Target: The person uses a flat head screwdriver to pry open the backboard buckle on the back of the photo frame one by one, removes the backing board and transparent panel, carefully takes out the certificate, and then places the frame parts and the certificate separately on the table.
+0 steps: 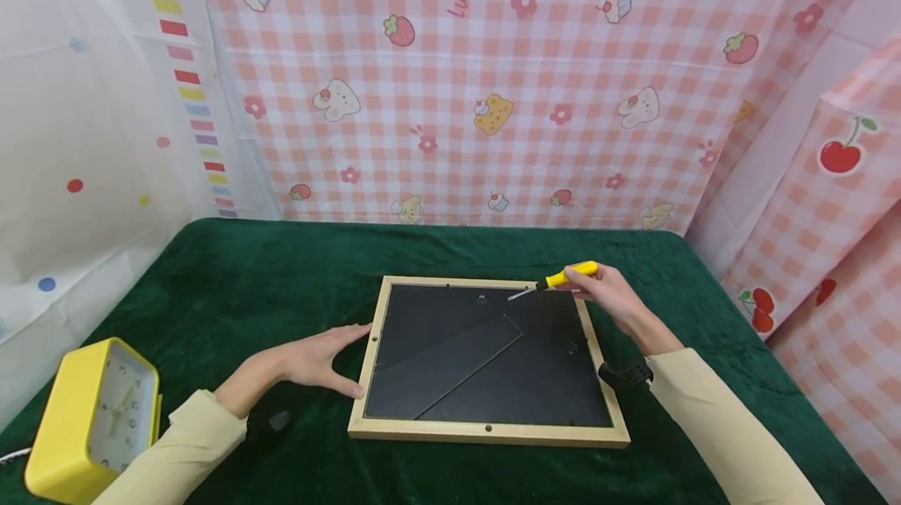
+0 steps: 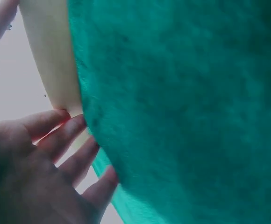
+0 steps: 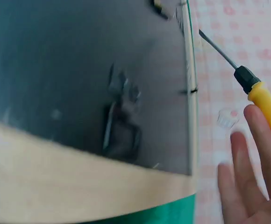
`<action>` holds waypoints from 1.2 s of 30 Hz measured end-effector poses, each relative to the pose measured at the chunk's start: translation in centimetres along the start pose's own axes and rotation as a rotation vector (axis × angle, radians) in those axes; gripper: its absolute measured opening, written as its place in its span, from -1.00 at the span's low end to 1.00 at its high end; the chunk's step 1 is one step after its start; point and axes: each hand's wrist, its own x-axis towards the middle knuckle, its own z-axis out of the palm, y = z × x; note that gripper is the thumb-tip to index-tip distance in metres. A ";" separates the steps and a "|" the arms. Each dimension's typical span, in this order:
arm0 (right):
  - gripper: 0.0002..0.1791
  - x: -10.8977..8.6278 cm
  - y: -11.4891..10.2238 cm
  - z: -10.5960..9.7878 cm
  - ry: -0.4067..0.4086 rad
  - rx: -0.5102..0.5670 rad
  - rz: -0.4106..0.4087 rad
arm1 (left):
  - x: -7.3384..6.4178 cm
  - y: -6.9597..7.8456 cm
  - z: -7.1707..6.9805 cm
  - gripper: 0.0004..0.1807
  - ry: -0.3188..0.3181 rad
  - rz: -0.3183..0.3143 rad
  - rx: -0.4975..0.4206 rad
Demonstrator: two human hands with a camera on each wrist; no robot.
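A picture frame lies face down, its pale wooden rim around a black backing board with a slanted stand flap. Small dark round spots dot the rim. My left hand rests at the frame's left side, thumb and fingers spread, fingertips against the wooden edge. In my right hand, over the far right corner, I pinch a screwdriver by its yellow handle. Its metal tip points left above the board. The right wrist view shows the screwdriver with the other fingers stretched out beside it.
A yellow alarm clock with a cord stands at the near left, close to my left sleeve. Dark green cloth covers the table. A small dark object lies near the left forearm. Pink checked curtains hang behind and at right.
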 end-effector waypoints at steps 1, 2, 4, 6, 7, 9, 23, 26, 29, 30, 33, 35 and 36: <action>-0.30 0.1 0.3 -0.2 0.002 0.000 0.024 | -0.1 0.1 0.1 0.10 -0.004 0.004 0.006; -0.27 0.2 0.6 -0.3 0.008 0.002 0.048 | -0.2 0.3 0.1 0.10 -0.009 0.007 0.013; -0.20 0.4 1.1 -0.5 0.015 0.001 0.088 | -0.5 0.8 0.2 0.12 -0.031 -0.007 0.024; -0.17 0.6 1.4 -0.6 0.012 0.013 0.114 | -0.9 1.6 0.3 0.15 -0.063 -0.042 0.049; -0.17 0.7 1.5 -0.6 0.007 0.020 0.121 | -1.2 2.0 0.4 0.17 -0.079 -0.061 0.068; -0.20 1.0 1.7 -0.6 -0.008 0.023 0.135 | -1.8 3.1 0.7 0.22 -0.109 -0.107 0.115; -0.36 -0.3 2.4 -3.3 -0.134 -0.081 0.189 | -1.4 2.0 0.2 -0.52 0.132 0.017 0.182; -0.40 -1.2 2.7 -4.6 -0.201 -0.091 0.201 | -0.6 0.6 -0.2 -0.61 0.170 0.065 -0.041; -0.45 -2.0 2.7 -5.7 -0.277 -0.103 0.215 | 0.4 0.0 -0.5 -0.65 0.211 0.042 -0.269; -0.47 -2.2 2.7 -6.0 -0.301 -0.105 0.224 | 0.7 -0.1 -0.6 -0.65 0.228 0.024 -0.325; -0.57 -2.9 2.6 -6.6 -0.407 -0.110 0.228 | 1.8 0.2 -0.7 -0.58 0.266 -0.014 -0.429; -0.61 -3.2 2.7 -6.6 -0.499 -0.104 0.219 | 2.4 0.4 -0.7 -0.49 0.276 -0.023 -0.450; -0.62 -3.4 2.7 -6.5 -0.549 -0.096 0.213 | 2.7 0.5 -0.6 -0.44 0.279 -0.030 -0.454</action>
